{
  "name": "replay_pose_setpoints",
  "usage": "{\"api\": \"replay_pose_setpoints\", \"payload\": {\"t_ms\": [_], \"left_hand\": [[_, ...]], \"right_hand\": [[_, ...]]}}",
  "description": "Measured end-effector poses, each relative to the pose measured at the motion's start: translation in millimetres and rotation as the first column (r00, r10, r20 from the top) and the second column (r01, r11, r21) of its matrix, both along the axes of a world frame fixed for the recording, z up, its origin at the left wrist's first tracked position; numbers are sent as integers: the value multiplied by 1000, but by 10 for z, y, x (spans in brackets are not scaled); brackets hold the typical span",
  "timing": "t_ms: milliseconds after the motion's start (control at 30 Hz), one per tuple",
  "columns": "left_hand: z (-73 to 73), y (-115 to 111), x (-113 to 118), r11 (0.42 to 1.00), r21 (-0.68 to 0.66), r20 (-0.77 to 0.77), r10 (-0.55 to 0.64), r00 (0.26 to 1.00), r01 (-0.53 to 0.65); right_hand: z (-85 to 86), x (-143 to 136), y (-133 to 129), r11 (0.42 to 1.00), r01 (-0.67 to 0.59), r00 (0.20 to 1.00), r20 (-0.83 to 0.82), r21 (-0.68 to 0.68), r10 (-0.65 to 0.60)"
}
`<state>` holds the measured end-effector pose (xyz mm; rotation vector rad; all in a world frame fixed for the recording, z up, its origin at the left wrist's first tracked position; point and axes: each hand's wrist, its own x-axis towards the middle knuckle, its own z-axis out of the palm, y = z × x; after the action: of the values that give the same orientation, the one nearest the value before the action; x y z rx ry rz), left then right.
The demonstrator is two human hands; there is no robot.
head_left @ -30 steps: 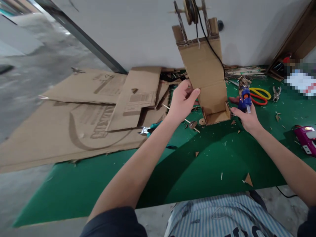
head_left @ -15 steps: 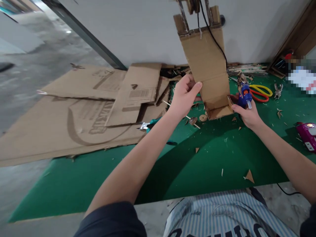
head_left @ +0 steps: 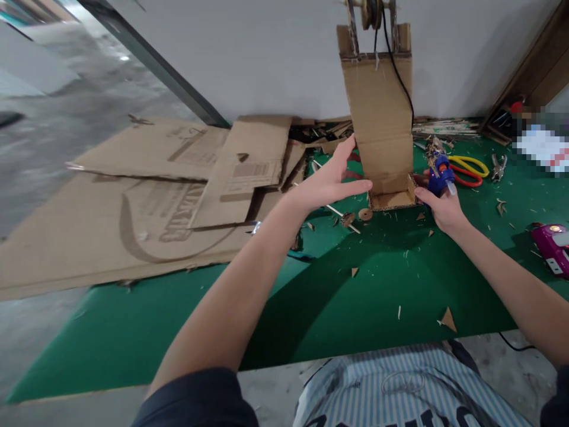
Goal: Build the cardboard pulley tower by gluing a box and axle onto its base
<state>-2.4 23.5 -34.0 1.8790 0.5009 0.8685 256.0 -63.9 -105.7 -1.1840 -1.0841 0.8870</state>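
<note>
A tall cardboard stand (head_left: 384,112) with a small open tray-like base (head_left: 391,201) stands upright on the table. Wooden pulley wheels (head_left: 371,13) and a black cord (head_left: 400,80) are at its top. My left hand (head_left: 335,178) is open beside its left edge, thumb and fingers spread; whether the fingertips touch it I cannot tell. In my right hand (head_left: 444,207) is a blue hot glue gun (head_left: 439,172) with a clear glue stick poking out of its back. That hand's thumb rests at the right corner of the base, and its fingers are partly hidden.
Flat cardboard sheets (head_left: 178,196) cover the left of the green table (head_left: 347,314). A stick with a small disc (head_left: 348,219), a loose cardboard ring (head_left: 365,214) and scraps lie near the stand. To the right are yellow-red scissors (head_left: 471,169), small pliers (head_left: 498,167) and a purple device (head_left: 551,246).
My left hand has let go of the stand's left edge and spread its fingers. The stand's top has swung right and is now more upright. My right hand has barely moved.
</note>
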Motion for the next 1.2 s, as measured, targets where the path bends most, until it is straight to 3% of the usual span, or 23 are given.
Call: {"api": "replay_pose_setpoints", "payload": {"t_ms": [133, 267, 433, 667, 767, 1000, 1067, 1200], "left_hand": [[79, 50, -127, 999, -52, -96, 1, 995, -6], [24, 66, -115, 988, -150, -14, -39, 999, 36], [-40, 39, -57, 992, 20, -130, -124, 984, 128], [57, -22, -64, 991, 115, -273, 95, 957, -65], [42, -14, -58, 995, 54, -211, 95, 973, -86], [-133, 8, 48, 973, -232, 82, 25, 996, -5], [-153, -14, 86, 975, -220, 104, 52, 993, -28], [-167, -62, 125, 995, -41, 17, 92, 996, -91]], "right_hand": [[-7, 1, 3, 1000, 6, 1000, -20, -3, -6], [-17, 1, 0, 1000, 18, 1000, 25, 16, -19], [-20, 0, -2, 999, 22, 993, 112, 28, -25], [23, -25, -24, 999, 31, 998, 56, 18, -32], [21, -27, -24, 999, 30, 998, 61, 14, -30], [-42, 10, 21, 999, 45, 994, 96, 23, -47], [-56, 25, 36, 998, 53, 994, 99, 30, -55], [-49, 38, 45, 997, 66, 994, 84, 29, -68]]}}
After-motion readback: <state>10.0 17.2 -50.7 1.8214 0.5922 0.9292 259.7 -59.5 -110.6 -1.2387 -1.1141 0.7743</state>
